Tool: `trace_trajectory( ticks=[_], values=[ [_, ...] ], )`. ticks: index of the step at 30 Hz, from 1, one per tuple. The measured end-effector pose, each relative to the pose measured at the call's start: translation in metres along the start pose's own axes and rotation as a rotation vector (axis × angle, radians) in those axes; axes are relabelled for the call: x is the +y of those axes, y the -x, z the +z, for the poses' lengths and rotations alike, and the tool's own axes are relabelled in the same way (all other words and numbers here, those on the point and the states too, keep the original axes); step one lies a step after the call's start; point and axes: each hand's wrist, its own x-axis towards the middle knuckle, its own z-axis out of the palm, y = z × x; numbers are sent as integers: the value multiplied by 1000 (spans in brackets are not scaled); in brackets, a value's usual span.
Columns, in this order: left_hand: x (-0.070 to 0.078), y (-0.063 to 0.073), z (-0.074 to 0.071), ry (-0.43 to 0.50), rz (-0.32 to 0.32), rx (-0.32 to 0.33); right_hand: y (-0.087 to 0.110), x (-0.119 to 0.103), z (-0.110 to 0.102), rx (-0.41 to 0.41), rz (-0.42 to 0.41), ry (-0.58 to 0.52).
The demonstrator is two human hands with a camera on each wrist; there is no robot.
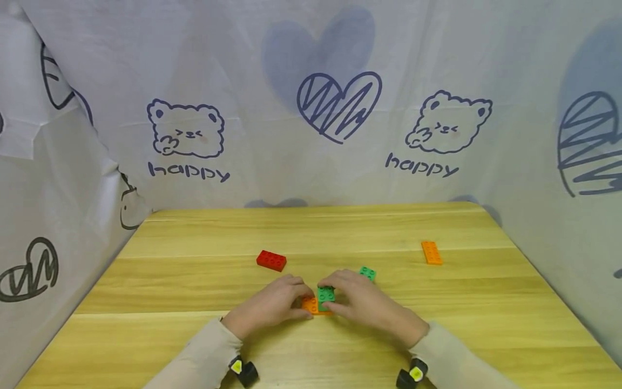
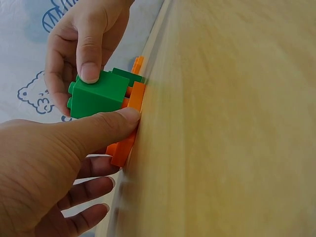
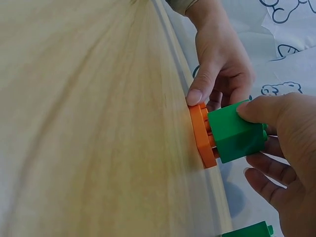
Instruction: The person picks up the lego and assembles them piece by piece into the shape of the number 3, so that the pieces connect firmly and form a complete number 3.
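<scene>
Soft light is brightening the counter (image 1: 175,286), while the cloth (image 1: 272,173) is looking greyer; in the right wrist view, shade is darkening the green block (image 3: 237,128) underneath and the grain (image 3: 89,128) is blurring.

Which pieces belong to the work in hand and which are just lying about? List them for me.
In hand:
- green block, pinched by the right hand
- orange plate against it, held by the left hand

Apparently just lying about:
- red brick
- second green block, beyond the right hand
- second orange plate, far right
</scene>
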Motion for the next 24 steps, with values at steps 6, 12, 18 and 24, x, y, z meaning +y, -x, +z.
trace_trajectory(
  ticks=[6, 12, 18, 24],
  values=[
    [0, 0, 1, 4, -13, -7, -1, 1, 2, 3, -9, 3],
    [-1, 0, 0, 2, -11, -4, -1, 1, 2, 15, 4, -19],
    [-1, -2, -3, -16, -3, 9, -1, 2, 3, 54, 18, -36],
    [-1, 0, -1, 11, -12, 0, 0, 2, 7, 53, 35, -61]
  ],
)
